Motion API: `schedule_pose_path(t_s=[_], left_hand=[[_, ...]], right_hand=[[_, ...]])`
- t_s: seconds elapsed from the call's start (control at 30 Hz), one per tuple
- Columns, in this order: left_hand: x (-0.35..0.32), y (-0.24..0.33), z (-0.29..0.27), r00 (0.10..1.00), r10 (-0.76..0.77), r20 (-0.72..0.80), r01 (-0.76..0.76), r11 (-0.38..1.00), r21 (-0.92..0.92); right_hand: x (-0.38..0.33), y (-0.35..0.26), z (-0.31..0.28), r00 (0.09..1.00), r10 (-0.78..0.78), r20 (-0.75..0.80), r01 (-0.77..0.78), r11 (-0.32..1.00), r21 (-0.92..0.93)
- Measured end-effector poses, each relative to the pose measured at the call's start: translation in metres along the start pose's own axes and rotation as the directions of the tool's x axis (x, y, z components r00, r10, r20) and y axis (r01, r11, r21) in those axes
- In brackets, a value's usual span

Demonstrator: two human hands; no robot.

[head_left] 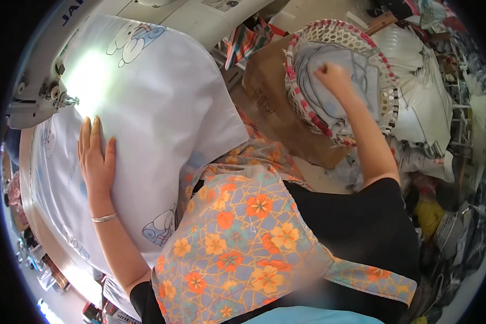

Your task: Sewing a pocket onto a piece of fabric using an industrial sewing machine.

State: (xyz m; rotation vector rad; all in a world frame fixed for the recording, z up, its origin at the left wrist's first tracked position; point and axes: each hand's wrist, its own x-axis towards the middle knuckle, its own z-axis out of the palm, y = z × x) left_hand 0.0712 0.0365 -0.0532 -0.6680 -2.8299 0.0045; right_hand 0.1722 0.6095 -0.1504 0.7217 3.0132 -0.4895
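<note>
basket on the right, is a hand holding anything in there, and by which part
The right hand is closed on the grey cloth in the woven basket, gripping a bunched fold at its top. The left hand rests flat on the white fabric.

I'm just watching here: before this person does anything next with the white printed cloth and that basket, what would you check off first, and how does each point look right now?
1. Left hand lies flat on the white printed cloth: ok.
2. Left fingers clear of the sewing machine needle area: ok, they rest apart from it.
3. Cloth lies smooth under the palm: ok, though glare hides the part by the needle.
4. Right hand has a grip on the grey fabric in the woven basket: cannot tell; the fist is closed, but what it holds is hidden.
5. Basket sits steadily on the cardboard box: cannot tell, its base is hidden.
</note>
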Motion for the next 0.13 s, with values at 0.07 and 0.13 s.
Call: schedule_pose_path(t_s=[0.07,0.13], left_hand=[[0.007,0.006,0.003,1.0,0.023,-0.006,-0.023,0.999,-0.028],[-0.001,0.003,-0.002,1.0,0.009,-0.001,-0.009,0.999,-0.032]], right_hand=[[0.001,0.046,0.046,0.959,0.203,0.199,-0.138,0.945,-0.295],[-0.009,0.057,0.073,0.983,0.07,0.171,-0.007,0.94,-0.342]])
